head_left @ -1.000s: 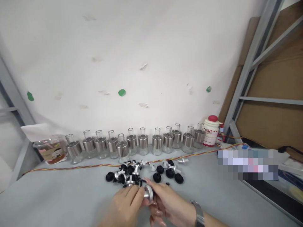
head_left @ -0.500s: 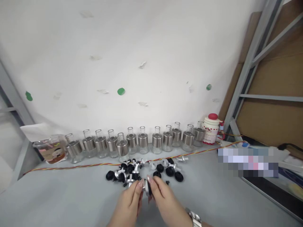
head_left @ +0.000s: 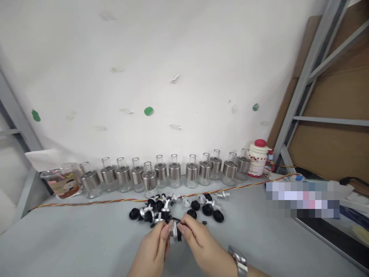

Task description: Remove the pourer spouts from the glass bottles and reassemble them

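Close to the table's front edge, my left hand (head_left: 152, 246) and my right hand (head_left: 203, 244) meet around a bottle pourer (head_left: 175, 233) with a silver disc and a black rubber part. My left fingers pinch its silver side, while my right thumb and fingers press on the black side. Part of it is hidden by my fingers. Just beyond lie loose silver pourer tops (head_left: 165, 210), black rubber stoppers (head_left: 218, 216) and a clear plastic disc (head_left: 186, 202). Behind this pile stands a row of glass bottles with steel sleeves (head_left: 174, 170), their necks uncovered.
A twisted red and yellow wire (head_left: 115, 201) runs across the table before the bottles. A white jar with a red knob (head_left: 257, 159) stands at the row's right end, a plastic tub (head_left: 62, 182) at the left. Bagged items (head_left: 350, 219) lie far right beside a metal frame.
The pourer has turned slightly and shifted a little left between my hands, showing its black side more plainly. Both hands keep their grip. The view has moved slightly.
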`<action>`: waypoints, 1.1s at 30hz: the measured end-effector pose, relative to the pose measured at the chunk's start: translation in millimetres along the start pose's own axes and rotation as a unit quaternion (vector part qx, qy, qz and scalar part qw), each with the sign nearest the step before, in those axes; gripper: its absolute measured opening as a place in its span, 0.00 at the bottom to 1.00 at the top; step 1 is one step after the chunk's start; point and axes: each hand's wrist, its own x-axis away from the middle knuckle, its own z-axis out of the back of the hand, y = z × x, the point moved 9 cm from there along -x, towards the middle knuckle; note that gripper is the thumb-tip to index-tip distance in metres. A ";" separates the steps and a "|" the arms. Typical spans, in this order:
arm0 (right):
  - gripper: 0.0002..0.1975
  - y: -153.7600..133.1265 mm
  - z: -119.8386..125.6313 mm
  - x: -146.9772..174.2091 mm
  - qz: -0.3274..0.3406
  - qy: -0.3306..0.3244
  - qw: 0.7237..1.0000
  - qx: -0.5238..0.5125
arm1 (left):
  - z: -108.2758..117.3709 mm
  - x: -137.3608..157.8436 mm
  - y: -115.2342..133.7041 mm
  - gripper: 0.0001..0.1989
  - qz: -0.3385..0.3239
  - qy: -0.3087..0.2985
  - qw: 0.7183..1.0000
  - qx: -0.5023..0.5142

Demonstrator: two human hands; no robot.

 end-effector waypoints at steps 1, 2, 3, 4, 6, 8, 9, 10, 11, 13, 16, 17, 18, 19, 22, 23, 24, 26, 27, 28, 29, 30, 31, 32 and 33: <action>0.18 12.3 -6.0 -0.2 -0.071 -0.007 0.993 -0.094 | 5.2 1.9 10.7 0.20 -0.070 0.018 0.995 -0.070; 0.20 23.3 -14.0 0.5 -0.135 -0.017 0.973 -0.186 | 9.6 5.0 21.0 0.18 -0.139 0.036 0.981 -0.133; 0.21 31.7 -21.1 1.1 -0.184 -0.025 0.946 -0.265 | 14.1 8.3 29.7 0.17 -0.196 0.055 0.961 -0.186; 0.23 37.3 -24.4 0.4 -0.212 -0.025 0.924 -0.318 | 18.9 11.0 36.0 0.15 -0.237 0.074 0.942 -0.224; 0.24 42.8 -13.4 -6.9 -0.204 0.004 0.925 -0.321 | 29.4 11.3 41.7 0.15 -0.263 0.107 0.919 -0.274; 0.24 43.0 13.7 -15.7 -0.155 0.055 0.963 -0.213 | 34.0 4.7 40.5 0.16 -0.232 0.107 0.911 -0.325; 0.24 41.7 28.5 -18.4 -0.134 0.081 0.978 -0.137 | 31.9 0.4 38.2 0.17 -0.207 0.087 0.907 -0.356; 0.23 40.3 41.3 -19.8 -0.122 0.101 0.985 -0.070 | 28.3 -3.7 34.5 0.17 -0.177 0.061 0.903 -0.387; 0.21 37.1 53.5 -20.1 -0.111 0.119 0.986 0.028 | 24.1 -7.1 29.7 0.17 -0.142 0.033 0.898 -0.415; 0.18 25.1 68.3 -19.4 -0.082 0.131 0.950 0.272 | 17.1 -10.8 18.5 0.15 -0.070 -0.015 0.889 -0.453; 0.17 15.6 69.2 -17.2 -0.054 0.112 0.855 0.504 | 13.8 -11.8 5.0 0.14 0.003 -0.039 0.879 -0.475; 0.17 16.7 68.5 -16.5 -0.056 0.108 0.845 0.521 | 14.0 -12.3 1.9 0.14 0.012 -0.038 0.877 -0.478; 0.17 18.4 68.0 -16.0 -0.060 0.107 0.840 0.529 | 14.9 -13.2 -0.9 0.15 0.017 -0.035 0.877 -0.479; 0.17 19.7 67.6 -15.9 -0.061 0.107 0.832 0.541 | 16.3 -14.3 -3.3 0.15 0.021 -0.031 0.878 -0.477; 0.18 20.3 68.2 -17.1 -0.059 0.112 0.818 0.561 | 19.4 -17.1 -7.5 0.17 0.025 -0.027 0.885 -0.465; 0.17 18.1 69.0 -17.7 -0.054 0.117 0.813 0.568 | 19.5 -17.1 -6.8 0.17 0.025 -0.028 0.887 -0.460; 0.17 14.8 69.7 -18.0 -0.045 0.123 0.808 0.574 | 19.2 -16.6 -5.2 0.18 0.024 -0.029 0.889 -0.456; 0.16 6.0 69.2 -17.9 -0.023 0.133 0.804 0.579 | 16.9 -14.4 0.1 0.19 0.019 -0.037 0.895 -0.443; 0.16 1.9 67.4 -17.5 -0.010 0.132 0.806 0.577 | 15.8 -13.2 3.0 0.20 0.015 -0.042 0.899 -0.435; 0.16 -1.4 64.6 -17.1 0.002 0.128 0.810 0.572 | 15.6 -12.5 6.0 0.20 0.008 -0.043 0.903 -0.428; 0.17 -3.4 61.1 -16.6 0.011 0.121 0.816 0.565 | 16.8 -12.6 9.0 0.20 -0.001 -0.040 0.906 -0.422; 0.17 -4.4 57.3 -16.1 0.018 0.113 0.822 0.558 | 20.3 -13.6 11.4 0.19 -0.009 -0.027 0.907 -0.420; 0.17 -4.5 53.7 -15.7 0.022 0.105 0.827 0.551 | 26.3 -15.6 13.0 0.19 -0.015 -0.008 0.906 -0.423; 0.18 -3.9 50.6 -15.3 0.025 0.099 0.833 0.544 | 34.4 -18.3 14.0 0.19 -0.020 0.020 0.903 -0.429; 0.18 -3.1 48.3 -14.9 0.027 0.096 0.839 0.535 | 44.3 -21.2 13.7 0.18 -0.019 0.052 0.896 -0.440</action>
